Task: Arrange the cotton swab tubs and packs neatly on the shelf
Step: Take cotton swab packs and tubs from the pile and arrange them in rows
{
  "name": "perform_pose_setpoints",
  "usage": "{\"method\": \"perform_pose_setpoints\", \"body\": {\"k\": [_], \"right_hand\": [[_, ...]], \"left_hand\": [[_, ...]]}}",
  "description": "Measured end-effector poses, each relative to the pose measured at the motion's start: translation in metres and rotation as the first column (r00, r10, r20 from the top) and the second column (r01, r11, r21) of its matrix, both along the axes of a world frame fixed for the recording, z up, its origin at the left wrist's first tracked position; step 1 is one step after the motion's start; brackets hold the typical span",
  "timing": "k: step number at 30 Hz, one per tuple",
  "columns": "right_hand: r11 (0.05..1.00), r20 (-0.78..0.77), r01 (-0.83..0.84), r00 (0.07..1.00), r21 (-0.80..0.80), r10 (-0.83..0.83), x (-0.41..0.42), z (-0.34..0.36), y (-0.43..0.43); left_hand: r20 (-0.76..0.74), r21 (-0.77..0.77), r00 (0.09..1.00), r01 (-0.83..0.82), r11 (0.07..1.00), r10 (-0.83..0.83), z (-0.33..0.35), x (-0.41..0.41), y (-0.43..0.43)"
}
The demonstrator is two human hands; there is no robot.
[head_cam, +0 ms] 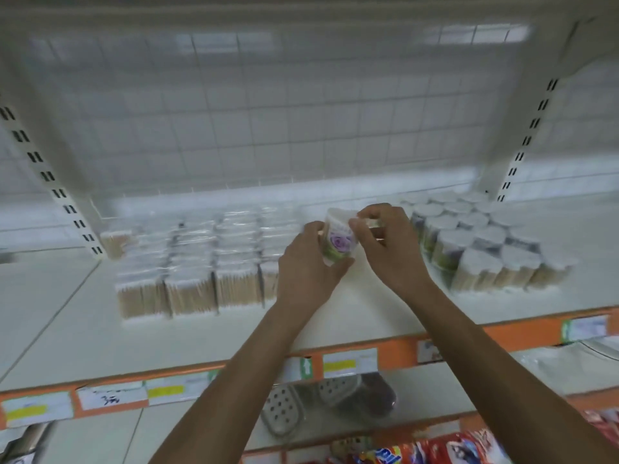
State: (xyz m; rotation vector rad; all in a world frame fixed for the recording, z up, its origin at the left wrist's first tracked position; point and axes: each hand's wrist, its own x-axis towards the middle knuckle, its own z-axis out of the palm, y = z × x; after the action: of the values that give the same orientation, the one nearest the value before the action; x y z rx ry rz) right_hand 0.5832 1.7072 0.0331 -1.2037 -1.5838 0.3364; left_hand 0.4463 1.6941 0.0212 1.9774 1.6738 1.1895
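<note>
A small round cotton swab tub with a purple flower label is held tilted above the white shelf, between both hands. My left hand grips its side and bottom. My right hand pinches its upper rim with curled fingers. Several rows of square swab packs stand to the left. To the right stands a cluster of round swab tubs. The view is blurred.
A wire grid forms the shelf's back wall. An orange front edge carries price labels. On the shelf below lie perforated grey soap dishes and, lower down, red packets. Slotted uprights stand at both sides.
</note>
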Motion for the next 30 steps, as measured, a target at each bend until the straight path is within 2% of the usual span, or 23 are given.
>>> {"method": "perform_pose_setpoints", "body": {"k": [3,9,12,18,21,30], "right_hand": [[0.999,0.079,-0.038,0.996,-0.034,0.04,0.035,0.0,0.008],[0.97,0.385,0.008,0.919,-0.242,0.088,0.102,0.008,0.033],[0.97,0.486,0.071,0.872,-0.233,0.053,0.123,0.009,0.047],[0.961,0.534,0.113,0.845,-0.254,0.042,0.142,0.006,0.065],[0.958,0.588,0.105,0.805,-0.266,0.075,0.145,0.001,0.074],[0.954,0.627,0.072,0.768,-0.291,0.133,0.142,-0.002,0.081]], "left_hand": [[-0.008,-0.031,0.999,-0.031,0.999,0.031,-0.008,0.034,0.017],[0.064,-0.161,0.998,0.013,0.987,-0.003,-0.03,0.083,0.047],[0.036,-0.227,0.999,0.037,0.973,-0.029,-0.037,0.101,0.06],[0.029,-0.298,0.999,0.023,0.954,-0.016,-0.047,0.128,0.082],[0.029,-0.3,1.0,0.01,0.954,-0.002,-0.053,0.137,0.09],[0.013,-0.264,1.0,-0.011,0.964,0.015,-0.06,0.15,0.104]]}}
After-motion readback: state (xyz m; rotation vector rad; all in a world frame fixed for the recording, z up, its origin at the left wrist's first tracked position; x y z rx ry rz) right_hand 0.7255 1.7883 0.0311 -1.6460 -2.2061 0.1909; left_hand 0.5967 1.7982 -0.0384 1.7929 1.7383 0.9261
